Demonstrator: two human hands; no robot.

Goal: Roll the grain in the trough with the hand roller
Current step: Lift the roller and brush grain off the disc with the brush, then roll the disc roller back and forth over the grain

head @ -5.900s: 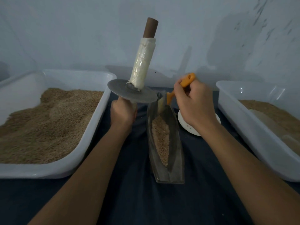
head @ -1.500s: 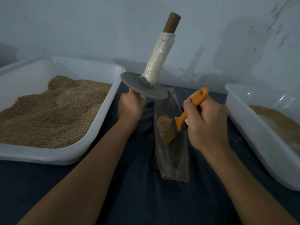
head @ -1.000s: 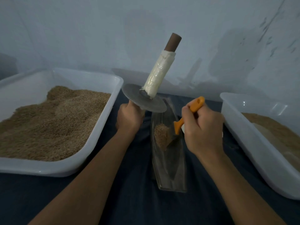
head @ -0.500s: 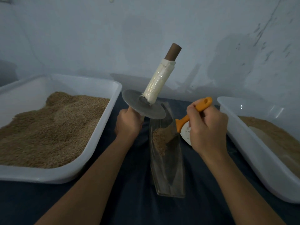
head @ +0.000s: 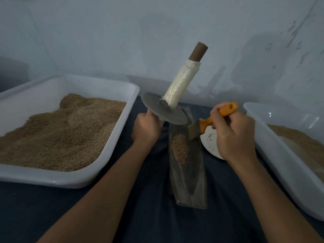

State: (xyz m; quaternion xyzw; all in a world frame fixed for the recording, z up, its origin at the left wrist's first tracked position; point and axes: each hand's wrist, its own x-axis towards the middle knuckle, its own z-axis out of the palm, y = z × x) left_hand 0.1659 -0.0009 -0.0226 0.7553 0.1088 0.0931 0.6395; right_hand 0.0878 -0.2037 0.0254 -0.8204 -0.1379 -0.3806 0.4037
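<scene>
— One small heap of grain [head: 180, 148] only, lying in the far half of the trough [head: 188, 174], between the two hands and a little nearer than both.

— And the hand roller [head: 168, 104]?

— Held off the grain, up and tilted. Left hand [head: 146, 129] curled round the lower handle under the disc; wrapped upper handle pointing up and away toward the wall.

— Right hand [head: 233, 135]?

— Fingers pinched on the orange handle of a scraper [head: 208, 122], blade just beside the heap at the trough's right wall, seemingly clear of the grain.

— Step in hand, then?

— Likely gathering the grain into a pile, rolling not yet begun.

— Next move?

— Probably getting the scraper out of the trough, then lowering the disc edge into the groove onto the heap. Calls for a hand on each handle, so the scraper has to be put down first.

— Around that?

— White dish [head: 209, 143] under the right hand, speckled with grains. White tub [head: 112, 146] of grain left of the left hand, another tub [head: 287, 165] right of the right, all on a dark bench [head: 149, 216].
</scene>
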